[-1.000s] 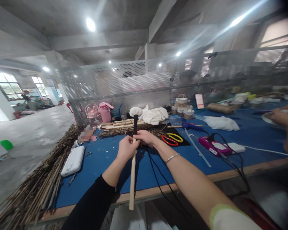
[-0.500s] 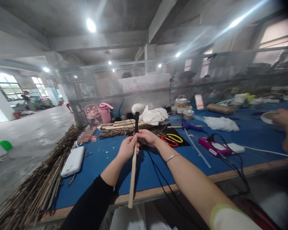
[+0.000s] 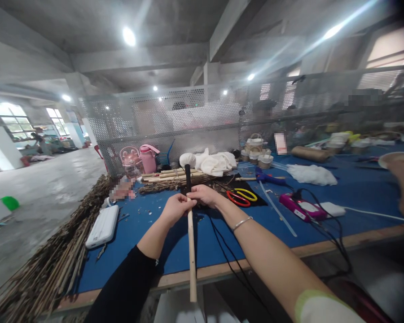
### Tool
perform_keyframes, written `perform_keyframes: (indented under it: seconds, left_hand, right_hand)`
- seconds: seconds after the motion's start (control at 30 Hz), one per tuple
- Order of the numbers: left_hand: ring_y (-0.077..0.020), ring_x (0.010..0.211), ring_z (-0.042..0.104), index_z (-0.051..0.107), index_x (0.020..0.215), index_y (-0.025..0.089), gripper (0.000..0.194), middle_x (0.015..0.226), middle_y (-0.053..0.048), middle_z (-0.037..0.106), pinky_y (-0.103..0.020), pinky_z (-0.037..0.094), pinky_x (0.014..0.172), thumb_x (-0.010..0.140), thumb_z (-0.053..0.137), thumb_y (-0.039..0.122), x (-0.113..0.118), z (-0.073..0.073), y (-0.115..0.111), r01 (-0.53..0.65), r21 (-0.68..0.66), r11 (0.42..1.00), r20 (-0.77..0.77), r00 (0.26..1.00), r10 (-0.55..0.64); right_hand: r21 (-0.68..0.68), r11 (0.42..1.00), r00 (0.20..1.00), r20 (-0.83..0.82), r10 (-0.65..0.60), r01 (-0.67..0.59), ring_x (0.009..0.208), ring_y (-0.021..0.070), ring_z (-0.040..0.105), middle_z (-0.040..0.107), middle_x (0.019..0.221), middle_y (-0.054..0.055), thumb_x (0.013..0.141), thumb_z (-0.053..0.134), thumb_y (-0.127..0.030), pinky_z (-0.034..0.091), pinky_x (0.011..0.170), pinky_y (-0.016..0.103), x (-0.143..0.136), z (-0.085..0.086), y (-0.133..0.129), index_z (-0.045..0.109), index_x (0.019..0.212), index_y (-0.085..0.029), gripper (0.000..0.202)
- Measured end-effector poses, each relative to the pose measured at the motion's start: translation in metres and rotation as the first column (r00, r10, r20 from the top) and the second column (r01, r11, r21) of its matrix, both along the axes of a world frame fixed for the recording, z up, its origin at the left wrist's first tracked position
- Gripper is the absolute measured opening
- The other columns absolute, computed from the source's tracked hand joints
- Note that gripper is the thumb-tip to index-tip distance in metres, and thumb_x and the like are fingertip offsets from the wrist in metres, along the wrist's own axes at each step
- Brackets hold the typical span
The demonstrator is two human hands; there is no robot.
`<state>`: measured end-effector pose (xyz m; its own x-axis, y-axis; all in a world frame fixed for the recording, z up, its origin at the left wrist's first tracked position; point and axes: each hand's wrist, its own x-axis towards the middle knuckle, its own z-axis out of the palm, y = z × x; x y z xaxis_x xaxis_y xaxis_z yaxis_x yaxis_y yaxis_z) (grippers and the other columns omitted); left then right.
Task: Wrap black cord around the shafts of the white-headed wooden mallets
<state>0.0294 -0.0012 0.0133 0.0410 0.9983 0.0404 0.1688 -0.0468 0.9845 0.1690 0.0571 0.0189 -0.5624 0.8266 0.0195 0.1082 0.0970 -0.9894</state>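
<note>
A pale wooden stick (image 3: 192,255) reaches from my hands down past the table's front edge. Its upper part is wrapped in black (image 3: 188,177), and a round white head (image 3: 187,160) shows at the far end. My left hand (image 3: 177,208) pinches the stick just below the black wrap. Right beside it, my right hand (image 3: 202,195) has its fingers closed on the stick at the lower end of the wrap. Behind the stick's head lies a crumpled white cloth (image 3: 218,162). Red and yellow handled scissors (image 3: 244,196) rest right of my right hand.
Dry twigs (image 3: 67,237) line the left edge beside a white power bank (image 3: 103,226). Several wooden sticks (image 3: 171,175) lie behind my hands. At right are a blue glue gun (image 3: 271,178), a purple device (image 3: 301,207), cables and another person's hand (image 3: 402,179).
The stick has tilted, its white head shifting left and its lower end right. My left hand has moved slightly left. The other person's hand and the bowl by it have moved at right.
</note>
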Motion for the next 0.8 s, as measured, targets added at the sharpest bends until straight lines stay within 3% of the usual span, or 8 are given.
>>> perform_keyframes:
  seconds: [0.13,0.23,0.37,0.47,0.57,0.7,0.8]
  left_hand:
    - [-0.0058,0.043,0.044,0.053,0.064,0.013,0.041,0.049,0.004,0.05,-0.019,0.037,0.045,0.052,0.076,0.046,0.0,-0.001,0.001,0.002,0.002,1.0,0.077,0.997,-0.003]
    - [-0.0056,0.045,0.045,0.055,0.067,0.012,0.044,0.051,0.004,0.051,-0.02,0.041,0.049,0.05,0.077,0.046,0.0,0.0,0.002,0.042,-0.03,0.999,0.161,0.986,-0.037]
    - [-0.0073,0.051,0.051,0.057,0.07,0.011,0.043,0.059,0.0,0.055,-0.023,0.046,0.054,0.053,0.078,0.043,0.0,0.002,0.002,0.159,-0.072,0.985,0.298,0.946,-0.131]
    - [-0.01,0.059,0.057,0.06,0.074,0.01,0.039,0.071,-0.007,0.061,-0.022,0.047,0.058,0.058,0.076,0.041,-0.002,0.004,0.001,0.249,-0.1,0.963,0.342,0.918,-0.202]
    - [-0.0101,0.058,0.057,0.06,0.077,0.011,0.038,0.07,-0.005,0.061,-0.023,0.047,0.057,0.06,0.074,0.042,-0.004,0.005,-0.001,0.242,-0.151,0.959,0.277,0.941,-0.193]
    - [-0.0074,0.049,0.048,0.057,0.07,0.013,0.042,0.057,0.001,0.054,-0.019,0.039,0.046,0.058,0.071,0.051,-0.004,0.003,-0.001,0.076,-0.149,0.986,0.05,0.996,-0.07]
    - [-0.0081,0.048,0.048,0.053,0.065,0.014,0.045,0.053,0.002,0.052,-0.019,0.038,0.045,0.053,0.073,0.052,-0.003,0.001,0.0,0.008,-0.126,0.992,-0.035,0.999,-0.012]
  right_hand:
    - [0.033,0.999,0.999,-0.018,-0.032,0.033,0.032,0.0017,0.022,0.036,0.041,-0.009,0.067,0.066,-0.038,0.011,0.032,0.019,0.0,-0.004,0.003,0.046,0.061,-0.015,0.031]
    - [-0.026,0.998,0.995,-0.09,0.051,-0.054,0.032,0.0021,0.019,0.033,0.041,-0.01,0.068,0.065,-0.041,0.008,0.032,0.019,0.004,-0.006,0.006,0.05,0.068,-0.015,0.03]
    - [-0.097,0.983,0.973,-0.185,0.135,-0.155,0.033,0.0022,0.018,0.035,0.043,-0.01,0.069,0.065,-0.04,0.007,0.033,0.019,0.009,-0.007,0.008,0.055,0.083,-0.014,0.032]
    - [-0.095,0.979,0.968,-0.196,0.158,-0.179,0.033,0.0018,0.021,0.043,0.047,-0.008,0.07,0.065,-0.04,0.009,0.033,0.019,0.011,-0.008,0.009,0.053,0.08,-0.014,0.031]
    - [-0.062,0.989,0.982,-0.142,0.126,-0.136,0.032,0.0019,0.021,0.039,0.043,-0.009,0.068,0.067,-0.04,0.01,0.032,0.019,0.01,-0.008,0.01,0.049,0.069,-0.015,0.031]
    - [-0.021,0.998,0.998,-0.029,0.053,-0.054,0.031,0.0023,0.019,0.03,0.038,-0.011,0.065,0.068,-0.042,0.009,0.031,0.019,0.007,-0.008,0.009,0.044,0.062,-0.016,0.035]
    - [0.021,0.999,0.999,0.025,0.024,-0.024,0.031,0.0021,0.02,0.031,0.04,-0.01,0.065,0.067,-0.044,0.01,0.031,0.019,0.005,-0.01,0.009,0.042,0.06,-0.016,0.037]
